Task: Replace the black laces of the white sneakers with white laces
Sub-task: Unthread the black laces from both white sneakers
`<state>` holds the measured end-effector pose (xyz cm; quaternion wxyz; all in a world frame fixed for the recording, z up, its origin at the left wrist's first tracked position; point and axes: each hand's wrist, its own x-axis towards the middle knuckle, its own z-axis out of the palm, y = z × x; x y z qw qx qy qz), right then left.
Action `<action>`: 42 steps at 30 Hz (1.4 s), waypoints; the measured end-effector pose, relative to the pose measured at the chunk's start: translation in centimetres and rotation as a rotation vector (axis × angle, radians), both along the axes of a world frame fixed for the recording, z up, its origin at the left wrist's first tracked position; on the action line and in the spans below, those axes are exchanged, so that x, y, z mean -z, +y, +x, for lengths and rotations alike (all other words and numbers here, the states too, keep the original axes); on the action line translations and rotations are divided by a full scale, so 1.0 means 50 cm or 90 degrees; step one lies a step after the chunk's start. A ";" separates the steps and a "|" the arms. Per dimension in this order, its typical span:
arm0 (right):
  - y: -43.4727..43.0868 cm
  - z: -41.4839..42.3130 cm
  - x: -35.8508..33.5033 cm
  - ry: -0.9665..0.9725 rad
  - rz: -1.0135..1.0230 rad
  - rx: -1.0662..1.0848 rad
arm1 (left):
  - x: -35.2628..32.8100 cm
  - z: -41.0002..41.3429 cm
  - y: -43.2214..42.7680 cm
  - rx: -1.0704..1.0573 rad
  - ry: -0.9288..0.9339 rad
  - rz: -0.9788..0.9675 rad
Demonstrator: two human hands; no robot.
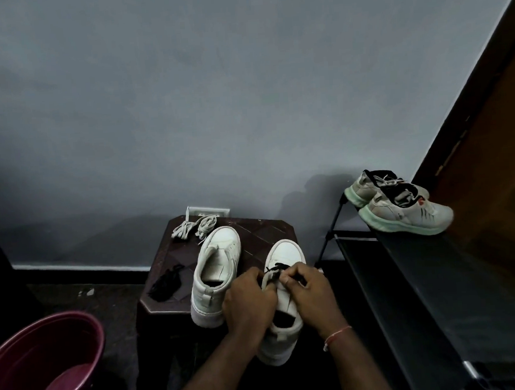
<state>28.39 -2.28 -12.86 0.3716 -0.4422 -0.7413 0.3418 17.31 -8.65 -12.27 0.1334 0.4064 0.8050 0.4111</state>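
- The right hand (309, 294) has its fingers curled, with thumb and forefinger pinching the black lace (279, 267) over the eyelets. A thin thread band (336, 336) circles its wrist.
- The left hand (248, 302) is curled round the upper of the near sneaker (286, 252), with its fingertips at the same lace, and the two hands almost meet there.
- This sneaker is plain white with a thick sole and a dark opening. Only a short run of black lace shows near its toe. Its long axis runs from 6 to 12 o'clock, toe at 12, heel hanging off the near edge of the dark stool (262, 232).
- At 10 o'clock from the hands stands the second sneaker (216, 255), white and unlaced, roughly parallel with its toe leaning towards 1 o'clock.
- At 9 o'clock on the stool lies a loose black lace bundle (166, 285).
- At 11 o'clock, on the far edge, lie two white laces (196, 226), loosely bunched.
- At 2 o'clock a pair of grey running shoes (403, 206) sits on a dark rack (423, 274).
- At 8 o'clock is a maroon tub (48, 361).
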 end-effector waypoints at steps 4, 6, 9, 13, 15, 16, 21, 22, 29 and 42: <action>0.006 0.021 -0.031 -0.256 0.103 -0.101 | -0.004 -0.008 0.010 -0.006 -0.024 -0.004; 0.007 0.034 -0.039 -0.315 0.103 -0.150 | -0.003 -0.015 0.017 -0.006 -0.036 0.005; 0.005 0.039 -0.044 -0.093 0.013 -0.037 | -0.006 -0.021 0.024 0.003 -0.017 -0.013; 0.027 0.044 -0.095 0.322 -0.187 0.188 | -0.003 -0.008 0.014 0.019 0.018 -0.001; 0.045 0.041 -0.135 0.354 -0.176 0.185 | 0.001 -0.003 0.008 0.031 0.035 0.007; 0.054 0.035 -0.159 0.365 -0.156 0.170 | 0.001 -0.001 0.005 0.039 0.040 0.005; 0.089 -0.034 -0.276 0.240 -0.046 0.047 | -0.008 0.002 -0.004 0.069 0.044 -0.037; 0.094 -0.045 -0.286 0.149 -0.025 0.001 | -0.009 0.004 -0.008 0.076 0.045 -0.047; 0.020 -0.017 -0.172 0.003 -0.048 0.031 | -0.007 0.007 -0.039 0.121 0.066 -0.094; -0.088 0.022 0.003 -0.163 -0.085 0.109 | -0.026 0.004 -0.011 0.225 0.229 -0.132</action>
